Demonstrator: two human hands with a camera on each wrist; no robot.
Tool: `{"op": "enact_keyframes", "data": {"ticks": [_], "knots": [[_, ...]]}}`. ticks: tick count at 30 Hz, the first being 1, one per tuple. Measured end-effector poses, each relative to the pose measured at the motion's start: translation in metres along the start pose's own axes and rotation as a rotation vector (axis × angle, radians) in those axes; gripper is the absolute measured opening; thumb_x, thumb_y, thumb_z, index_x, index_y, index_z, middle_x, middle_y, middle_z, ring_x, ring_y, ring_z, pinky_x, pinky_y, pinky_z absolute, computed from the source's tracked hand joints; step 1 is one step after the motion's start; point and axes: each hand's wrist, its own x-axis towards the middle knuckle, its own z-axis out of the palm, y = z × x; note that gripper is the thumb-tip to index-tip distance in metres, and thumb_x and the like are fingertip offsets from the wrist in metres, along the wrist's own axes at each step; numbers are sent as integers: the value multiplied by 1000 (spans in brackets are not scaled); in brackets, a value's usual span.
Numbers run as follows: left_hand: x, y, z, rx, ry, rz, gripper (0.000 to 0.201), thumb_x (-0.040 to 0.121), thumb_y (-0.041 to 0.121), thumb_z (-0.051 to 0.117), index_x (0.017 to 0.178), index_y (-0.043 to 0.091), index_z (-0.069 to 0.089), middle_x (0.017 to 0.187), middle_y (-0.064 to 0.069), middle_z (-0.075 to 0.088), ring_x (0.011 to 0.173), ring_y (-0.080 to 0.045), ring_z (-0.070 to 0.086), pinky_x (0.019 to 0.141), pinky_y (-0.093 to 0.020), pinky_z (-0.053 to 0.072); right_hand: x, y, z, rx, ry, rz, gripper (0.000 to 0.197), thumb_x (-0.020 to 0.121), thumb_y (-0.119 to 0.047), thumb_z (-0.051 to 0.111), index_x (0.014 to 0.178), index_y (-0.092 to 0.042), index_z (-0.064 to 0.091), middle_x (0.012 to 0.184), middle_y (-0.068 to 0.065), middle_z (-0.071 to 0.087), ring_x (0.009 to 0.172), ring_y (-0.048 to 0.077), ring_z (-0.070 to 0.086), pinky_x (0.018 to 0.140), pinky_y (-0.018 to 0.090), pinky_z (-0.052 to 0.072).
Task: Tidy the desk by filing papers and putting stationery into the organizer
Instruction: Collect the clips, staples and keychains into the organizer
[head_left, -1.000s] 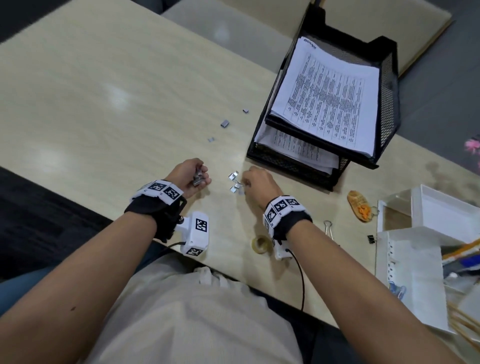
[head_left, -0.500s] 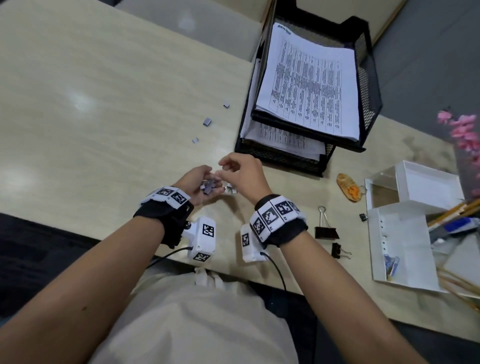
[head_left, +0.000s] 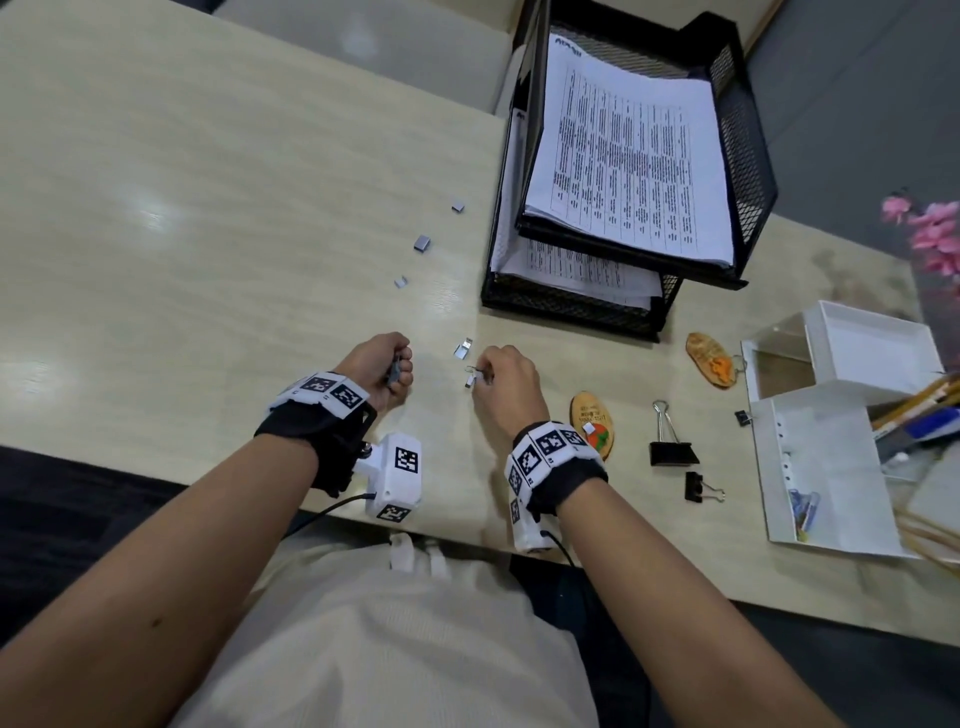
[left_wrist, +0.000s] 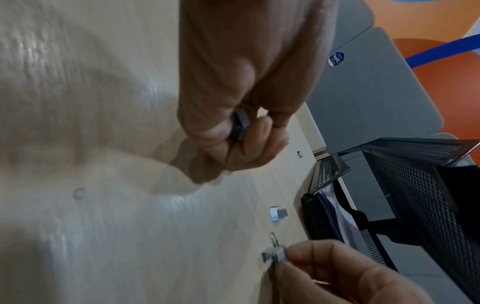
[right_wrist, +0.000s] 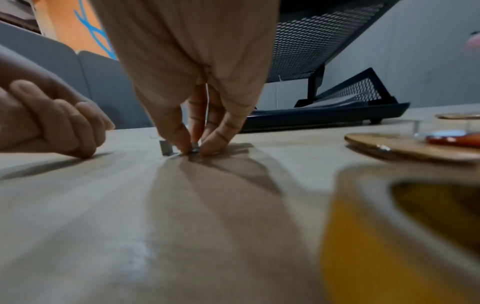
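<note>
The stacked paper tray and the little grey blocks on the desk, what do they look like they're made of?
Paper tray: black-coated metal, by its see-through mesh walls. Grey blocks: probably staple strips, bare silvery metal with a sheen; one is pinched in the right hand.

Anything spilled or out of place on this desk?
Yes: staple strips lie scattered loose on the desk left of the black paper tray. The left hand holds some; the right hand pinches another.

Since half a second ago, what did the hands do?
The right hand left the left hand, went back down to the desk and now pinches a staple strip there. The left hand stays closed on its gathered staples. The paper tray is unmoved.
</note>
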Motion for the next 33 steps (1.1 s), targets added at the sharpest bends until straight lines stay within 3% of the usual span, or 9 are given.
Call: {"op": "enact_keyframes", "data": {"ticks": [5,9,13,16,20,23,28,30,33], "knots": [[1,2,1,-1,-6,1,35,93,19,34,58,17,34,30,7,36,22,-6,33,28,-6,20,0,5,-3,129,36,151,8,75,1,56,81,-1,61,83,10,56,78,21,50,64,22,35],[1,2,6,-11,-69,0,34,94,20,36,62,12,40,35,3,43,30,-10,45,33,-9,33,-5,-6,-13,391,136,219,9,73,3,62,78,-5,62,75,7,57,60,9,48,45,4,36],[-1,-2,16,-15,-134,9,35,98,22,35,70,6,48,66,-9,51,58,-18,57,38,-16,49,-5,-33,-16,443,91,118,11,73,3,65,82,-2,64,82,11,58,67,12,49,51,8,38],[3,-3,17,-77,-191,-10,32,98,25,35,75,7,50,76,-8,53,51,-14,60,43,-20,53,-3,-44,-11,404,75,60,9,73,1,66,80,-3,66,73,5,58,67,13,50,53,3,37],[7,-2,12,-120,-233,-66,30,99,23,32,86,4,51,67,-8,58,41,-12,59,41,-17,52,-5,-46,-11,495,131,63,9,77,-3,69,84,-5,66,78,3,58,63,4,49,56,0,40],[9,0,7,-106,-283,-93,38,100,24,28,80,3,52,52,-10,62,36,-13,58,37,-15,49,-6,-35,-17,512,259,112,10,83,1,60,89,-1,67,81,3,60,66,1,50,60,-3,40],[7,2,4,-61,-334,-43,22,98,8,35,92,0,54,59,-11,64,44,-12,63,43,-14,52,-8,-11,-9,277,165,198,13,84,-2,58,94,-2,65,91,7,60,83,15,52,76,20,43],[8,4,4,-18,-331,-15,20,98,3,33,99,-2,52,73,-13,61,47,-11,64,46,-13,52,-12,-7,2,137,64,145,17,83,-6,60,100,-5,63,100,7,57,87,16,49,79,21,38],[6,6,4,101,-352,28,23,98,6,31,89,1,52,75,-11,53,48,-8,52,41,-10,43,-16,-6,8,43,28,96,14,84,-3,52,91,-2,64,97,9,52,87,20,49,73,20,31]]}}
